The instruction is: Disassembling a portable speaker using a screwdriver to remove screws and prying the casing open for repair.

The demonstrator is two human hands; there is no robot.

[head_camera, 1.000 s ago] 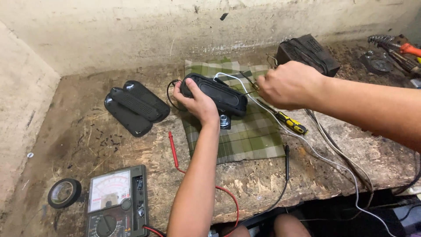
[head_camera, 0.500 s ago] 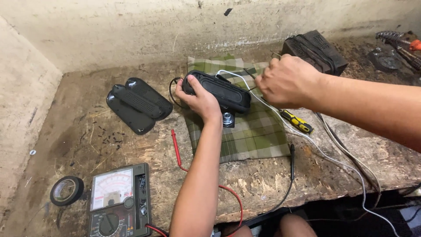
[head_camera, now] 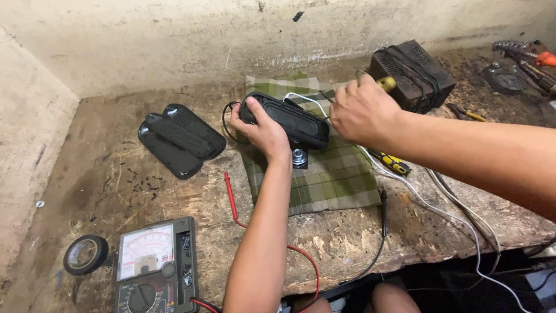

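Gripping the oblong black plastic speaker housing (head_camera: 286,120) at its 9 o'clock end, the left hand (head_camera: 263,130) was clamped around it, apparently to steady it on the green plaid cloth (head_camera: 330,179). The right hand (head_camera: 362,110), at the housing's 3 o'clock end, was closed around a yellow-handled tool (head_camera: 386,84); tip hidden. Two detached black mesh grille covers (head_camera: 179,139) lay at 9 o'clock, an analogue multimeter (head_camera: 153,264) at 7 o'clock.

Green plaid cloth (head_camera: 324,179), black speaker (head_camera: 289,119) on it, red probe (head_camera: 230,194), yellow-handled screwdriver (head_camera: 392,163), white wire (head_camera: 440,211).
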